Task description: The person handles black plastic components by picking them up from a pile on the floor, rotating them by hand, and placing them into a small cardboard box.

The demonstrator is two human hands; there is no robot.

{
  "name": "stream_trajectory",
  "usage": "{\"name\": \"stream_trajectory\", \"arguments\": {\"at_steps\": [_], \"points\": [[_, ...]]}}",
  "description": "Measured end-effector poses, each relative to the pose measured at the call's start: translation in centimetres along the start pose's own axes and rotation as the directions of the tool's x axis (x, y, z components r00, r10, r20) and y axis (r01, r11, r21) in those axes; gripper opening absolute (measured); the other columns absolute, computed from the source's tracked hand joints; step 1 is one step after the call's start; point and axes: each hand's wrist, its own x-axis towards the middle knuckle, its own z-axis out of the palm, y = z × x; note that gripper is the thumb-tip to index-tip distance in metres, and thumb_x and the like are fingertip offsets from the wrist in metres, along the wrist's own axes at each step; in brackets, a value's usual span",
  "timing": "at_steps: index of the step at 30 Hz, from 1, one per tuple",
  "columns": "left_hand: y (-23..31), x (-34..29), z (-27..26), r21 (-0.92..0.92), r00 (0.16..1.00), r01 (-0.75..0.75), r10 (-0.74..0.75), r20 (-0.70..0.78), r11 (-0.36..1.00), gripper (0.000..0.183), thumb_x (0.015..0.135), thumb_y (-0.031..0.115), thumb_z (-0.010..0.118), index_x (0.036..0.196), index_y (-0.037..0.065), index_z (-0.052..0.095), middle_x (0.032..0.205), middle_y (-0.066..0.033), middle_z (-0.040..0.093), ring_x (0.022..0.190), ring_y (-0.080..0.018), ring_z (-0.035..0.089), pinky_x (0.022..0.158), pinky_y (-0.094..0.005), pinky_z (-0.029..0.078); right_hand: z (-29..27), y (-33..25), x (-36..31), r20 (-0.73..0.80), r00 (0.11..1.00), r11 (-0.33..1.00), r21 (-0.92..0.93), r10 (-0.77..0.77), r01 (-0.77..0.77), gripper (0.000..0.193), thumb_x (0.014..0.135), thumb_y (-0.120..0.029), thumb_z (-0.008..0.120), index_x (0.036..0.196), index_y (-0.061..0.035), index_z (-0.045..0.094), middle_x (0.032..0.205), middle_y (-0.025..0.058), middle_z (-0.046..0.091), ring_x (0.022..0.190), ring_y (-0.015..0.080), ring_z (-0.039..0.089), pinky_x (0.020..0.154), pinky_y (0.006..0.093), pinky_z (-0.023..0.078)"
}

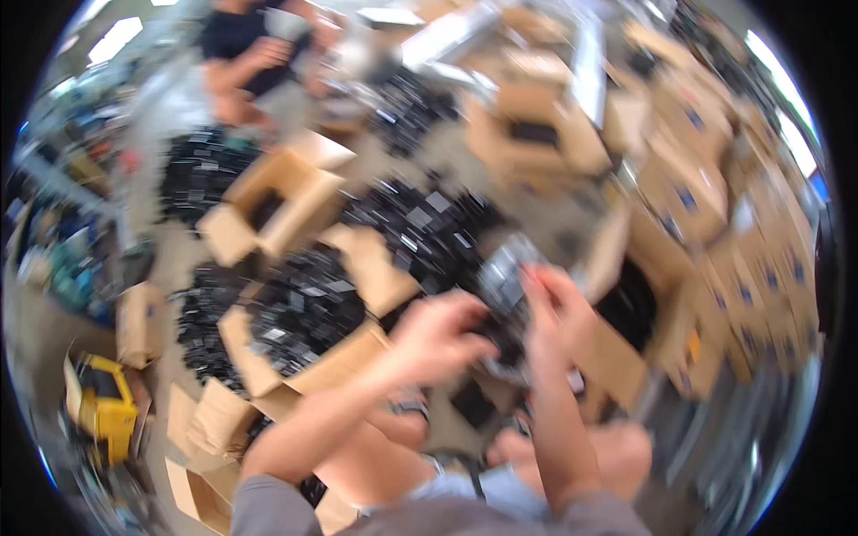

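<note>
My right hand [559, 313] is closed on a crumpled clear plastic bag [508, 266], which shows grey and shiny at its fingertips. Just left of it, my left hand [438, 335] has curled fingers, with thumb and forefinger apart. A dark patch lies between the two hands; blur hides whether it is inside the bag. Beneath and beyond them spreads a heap of small flat black pieces [420, 223]. An open cardboard box [344, 362] filled with similar black pieces stands left of my left forearm.
Another open box [290, 201] lies farther left, near a co-worker [255, 62]. To the right stand an open box with black contents [666, 232] and stacked cartons [751, 277]. A yellow container [107, 406] is at far left. My bare knees flank the floor below my hands.
</note>
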Motion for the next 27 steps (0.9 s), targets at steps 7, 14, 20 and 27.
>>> {"name": "stream_trajectory", "arguments": {"at_steps": [7,14,20,27], "points": [[2.0,0.9,-2.6,-0.422,0.931,0.358,-0.351,0.098,0.833,0.04,0.091,-0.005,0.075,0.128,-0.005,0.059,0.115,-0.0079,0.072,0.103,-0.009,0.067,0.094,-0.0272,0.056,-6.6,10.0,9.2,-0.267,0.916,0.953,0.044,0.3,-0.299,0.032,0.112,-0.028,0.052,0.129,-0.0055,0.067,0.102,0.0059,0.07,0.082,0.0114,0.068,0.061,0.0245,0.05],[-1.7,3.1,-2.6,-0.125,0.948,0.314,-0.319,-0.021,0.941,0.043,0.086,-0.004,0.078,0.124,-0.009,0.06,0.105,-0.0148,0.077,0.096,-0.013,0.072,0.085,-0.0294,0.058,-8.1,33.7,9.0,-0.071,0.856,0.373,-0.879,0.513,-0.297,0.022,0.089,-0.017,0.066,0.102,-0.0057,0.08,0.105,0.0274,0.075,0.105,0.0377,0.074,0.093,0.0457,0.058],[-1.7,3.2,-2.6,0.256,0.953,0.302,-0.284,-0.104,0.918,0.047,0.082,-0.001,0.083,0.123,-0.005,0.062,0.104,-0.0213,0.078,0.084,-0.0169,0.075,0.074,-0.0312,0.057,-6.2,38.5,6.2,-0.152,0.706,0.106,-0.946,0.691,-0.307,0.032,0.101,-0.015,0.053,0.119,-0.0013,0.075,0.124,0.0243,0.072,0.119,0.0405,0.069,0.098,0.0505,0.057],[-1.6,4.1,-2.9,0.304,0.937,0.35,-0.321,-0.142,0.886,0.052,0.078,0.006,0.086,0.124,0.002,0.062,0.105,-0.0242,0.076,0.088,-0.0374,0.075,0.074,-0.0389,0.056,-6.1,39.5,5.2,-0.07,0.79,0.178,-0.958,0.609,-0.223,0.023,0.098,-0.012,0.057,0.111,-0.0053,0.075,0.117,0.0241,0.073,0.113,0.0427,0.07,0.096,0.0528,0.057]]}}
